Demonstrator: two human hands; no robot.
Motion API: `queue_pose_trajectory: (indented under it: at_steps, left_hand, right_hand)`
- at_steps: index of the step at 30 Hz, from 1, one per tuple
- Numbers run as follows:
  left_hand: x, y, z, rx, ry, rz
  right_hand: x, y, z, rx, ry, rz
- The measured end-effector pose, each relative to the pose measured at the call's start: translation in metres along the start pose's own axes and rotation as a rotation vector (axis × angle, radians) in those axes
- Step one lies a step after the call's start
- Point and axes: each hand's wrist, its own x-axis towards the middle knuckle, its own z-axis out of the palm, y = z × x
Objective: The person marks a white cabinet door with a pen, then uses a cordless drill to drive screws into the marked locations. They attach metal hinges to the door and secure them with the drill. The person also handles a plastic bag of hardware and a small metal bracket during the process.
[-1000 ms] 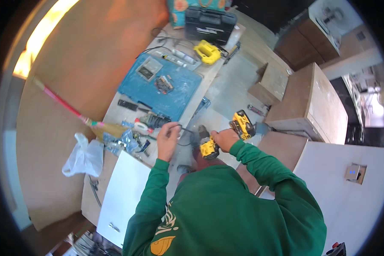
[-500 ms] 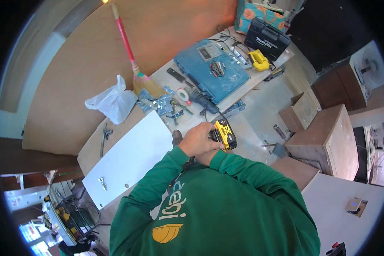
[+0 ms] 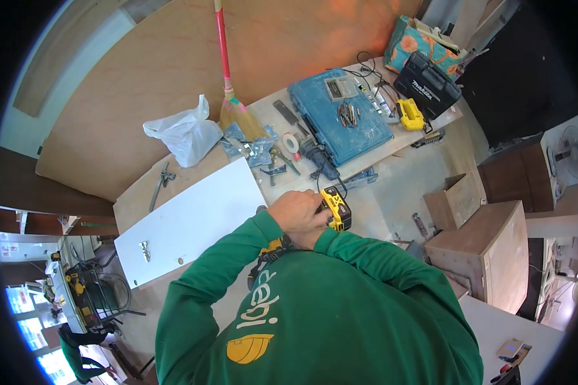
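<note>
Both my hands are together in front of my chest at a yellow-and-black battery pack, which looks like part of a cordless power tool. My left hand lies on top with its fingers curled at the pack's left side. Beneath it, my right hand is mostly hidden, closed against the same pack. A yellow-and-black tool body shows below my left forearm; whether it joins the pack cannot be seen. Left of my hands lies a white panel with a metal hinge on it.
Behind is a bench with a blue tool case, a corded power tool, a tape roll, a white plastic bag and a broom. A yellow tool and black case stand farther right. Wooden boxes stand right.
The view has shifted, so the bench things sit farther right and the panel lower left. My hands stay together at the battery pack, which is turned slightly. A person shows at lower left.
</note>
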Motion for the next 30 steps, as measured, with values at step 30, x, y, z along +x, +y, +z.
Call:
queue_pose_trajectory:
  at_steps: [30]
  left_hand:
    - [-0.022, 0.068, -0.037, -1.239, 1.464, -0.501]
  right_hand:
    - [0.007, 0.113, -0.131, 0.344, -0.470, -0.080]
